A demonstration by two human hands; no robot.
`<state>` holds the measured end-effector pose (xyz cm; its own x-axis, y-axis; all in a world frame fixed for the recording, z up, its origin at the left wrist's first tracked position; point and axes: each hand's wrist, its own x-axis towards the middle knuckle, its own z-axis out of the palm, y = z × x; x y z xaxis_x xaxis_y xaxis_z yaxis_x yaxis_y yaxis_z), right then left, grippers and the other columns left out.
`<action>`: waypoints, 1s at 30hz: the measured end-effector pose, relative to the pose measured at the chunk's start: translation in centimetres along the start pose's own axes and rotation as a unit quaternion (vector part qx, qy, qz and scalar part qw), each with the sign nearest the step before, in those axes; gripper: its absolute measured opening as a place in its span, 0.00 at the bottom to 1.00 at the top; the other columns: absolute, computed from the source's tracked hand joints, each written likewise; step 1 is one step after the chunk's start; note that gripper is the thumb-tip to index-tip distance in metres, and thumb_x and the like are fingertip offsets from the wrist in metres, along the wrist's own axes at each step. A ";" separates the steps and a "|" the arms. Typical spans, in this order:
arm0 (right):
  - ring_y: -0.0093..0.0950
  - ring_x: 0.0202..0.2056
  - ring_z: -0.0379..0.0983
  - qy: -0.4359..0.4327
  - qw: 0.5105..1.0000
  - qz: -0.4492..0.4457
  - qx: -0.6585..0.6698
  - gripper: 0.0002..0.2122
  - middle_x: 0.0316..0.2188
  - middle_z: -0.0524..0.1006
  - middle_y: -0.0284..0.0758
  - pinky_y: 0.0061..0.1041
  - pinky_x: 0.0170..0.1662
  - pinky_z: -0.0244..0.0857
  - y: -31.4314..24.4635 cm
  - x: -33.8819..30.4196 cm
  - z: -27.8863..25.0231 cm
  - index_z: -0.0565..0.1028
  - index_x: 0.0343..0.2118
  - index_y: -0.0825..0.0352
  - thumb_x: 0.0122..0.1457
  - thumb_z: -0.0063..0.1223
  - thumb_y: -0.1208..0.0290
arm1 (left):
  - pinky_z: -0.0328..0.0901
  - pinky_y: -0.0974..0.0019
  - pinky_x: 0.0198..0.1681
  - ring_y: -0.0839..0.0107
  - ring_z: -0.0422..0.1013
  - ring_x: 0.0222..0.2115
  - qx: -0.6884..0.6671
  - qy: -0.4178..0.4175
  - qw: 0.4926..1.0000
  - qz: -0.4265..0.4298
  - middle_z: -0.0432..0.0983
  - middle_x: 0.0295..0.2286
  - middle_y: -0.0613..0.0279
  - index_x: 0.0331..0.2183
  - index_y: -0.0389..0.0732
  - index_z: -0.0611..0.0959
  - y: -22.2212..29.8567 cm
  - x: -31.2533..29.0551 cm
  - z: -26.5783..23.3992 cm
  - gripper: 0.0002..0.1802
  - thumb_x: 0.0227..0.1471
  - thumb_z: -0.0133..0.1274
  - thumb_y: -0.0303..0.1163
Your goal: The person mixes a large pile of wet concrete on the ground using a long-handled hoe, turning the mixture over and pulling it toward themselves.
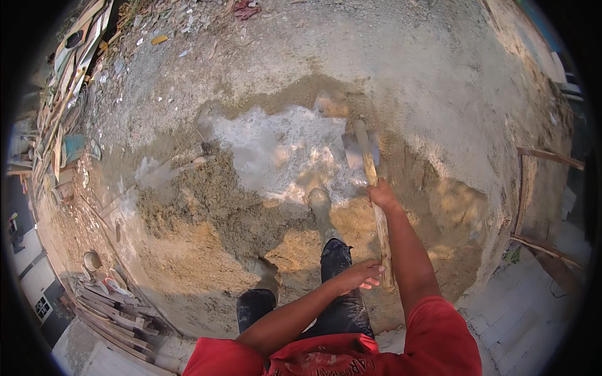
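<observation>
A hoe [382, 235] with a pale wooden handle slants away from me, its squarish metal blade [352, 152] resting at the right edge of a heap of white-grey powder [282, 141]. My right hand [381, 193] is wrapped round the handle, partway up. Close beside the handle's near end is my left hand [359, 277], its fingers apart and not closed on the wood; whether they touch it I cannot tell. Wet-looking grey mix [200, 197] and tan sand [182, 244] lie around the powder. My muddy boots stand in it.
At the left lie stacked wooden boards [116, 323] and a pile of scrap planks [72, 81]. Small litter dots the rough ground at the upper left. A wooden frame [520, 194] stands at the right, near grey paving [520, 319].
</observation>
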<state>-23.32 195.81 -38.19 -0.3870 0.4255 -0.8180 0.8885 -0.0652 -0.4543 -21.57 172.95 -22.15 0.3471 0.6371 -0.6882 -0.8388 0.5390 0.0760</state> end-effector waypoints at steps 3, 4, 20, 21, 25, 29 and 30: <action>0.42 0.24 0.80 0.092 0.992 -0.003 -0.083 0.22 0.25 0.79 0.52 0.39 0.33 0.73 -8.2 10.0 3.4 0.67 0.47 0.83 0.53 0.50 0.71 | 0.70 0.63 0.35 0.71 0.73 0.31 -0.191 0.052 0.973 0.118 0.74 0.33 0.60 0.49 0.37 0.71 7.2 6.0 -4.8 0.21 0.58 0.53 0.35; 0.43 0.25 0.80 0.143 0.971 -0.058 -0.181 0.25 0.27 0.79 0.54 0.38 0.34 0.73 -9.5 13.3 4.2 0.62 0.50 0.84 0.52 0.51 0.72 | 0.70 0.62 0.32 0.70 0.72 0.29 -0.236 0.075 0.958 0.148 0.73 0.33 0.58 0.44 0.33 0.72 8.9 8.2 -7.1 0.17 0.57 0.52 0.34; 0.44 0.28 0.80 0.190 0.964 -0.008 -0.187 0.20 0.30 0.78 0.57 0.36 0.34 0.76 -7.1 15.8 41.2 0.64 0.40 0.88 0.54 0.49 0.72 | 0.57 0.72 0.15 0.81 0.62 0.15 -0.128 0.165 0.975 0.070 0.66 0.19 0.70 0.36 0.39 0.72 0.4 -10.7 -39.5 0.11 0.52 0.57 0.29; 0.44 0.27 0.80 0.163 0.978 0.034 -0.128 0.19 0.31 0.77 0.56 0.35 0.33 0.76 -7.5 13.3 45.3 0.64 0.40 0.87 0.55 0.49 0.72 | 0.58 0.72 0.15 0.81 0.62 0.15 -0.099 0.188 0.975 0.062 0.66 0.19 0.71 0.36 0.39 0.73 -1.4 -13.9 -41.8 0.11 0.52 0.57 0.29; 0.42 0.41 0.80 0.066 0.992 0.101 0.022 0.25 0.39 0.78 0.55 0.35 0.46 0.73 -6.0 8.1 58.9 0.62 0.45 0.87 0.55 0.52 0.66 | 0.59 0.71 0.14 0.81 0.62 0.15 0.003 0.241 0.970 0.025 0.66 0.19 0.70 0.35 0.38 0.73 -6.0 -26.7 -48.4 0.12 0.51 0.58 0.30; 0.39 0.29 0.78 -0.018 0.996 0.071 0.041 0.16 0.33 0.76 0.51 0.36 0.32 0.73 -5.3 5.3 72.5 0.62 0.44 0.84 0.58 0.47 0.77 | 0.59 0.71 0.13 0.81 0.62 0.13 0.036 0.294 0.955 0.024 0.67 0.19 0.70 0.33 0.38 0.73 -8.6 -39.0 -52.7 0.11 0.51 0.58 0.31; 0.39 0.27 0.78 -0.043 0.992 0.070 0.095 0.16 0.32 0.75 0.50 0.37 0.30 0.74 -5.5 5.2 75.6 0.60 0.45 0.84 0.58 0.46 0.79 | 0.59 0.71 0.13 0.80 0.62 0.13 0.070 0.319 0.945 0.006 0.67 0.19 0.70 0.33 0.37 0.73 -8.1 -42.6 -53.1 0.12 0.51 0.58 0.32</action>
<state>-48.87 130.19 -66.63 -0.2909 0.3224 -0.9008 0.8750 -0.2911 -0.3868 -51.86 112.19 -31.75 -0.0238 0.2057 -0.9783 -0.7622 0.6295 0.1509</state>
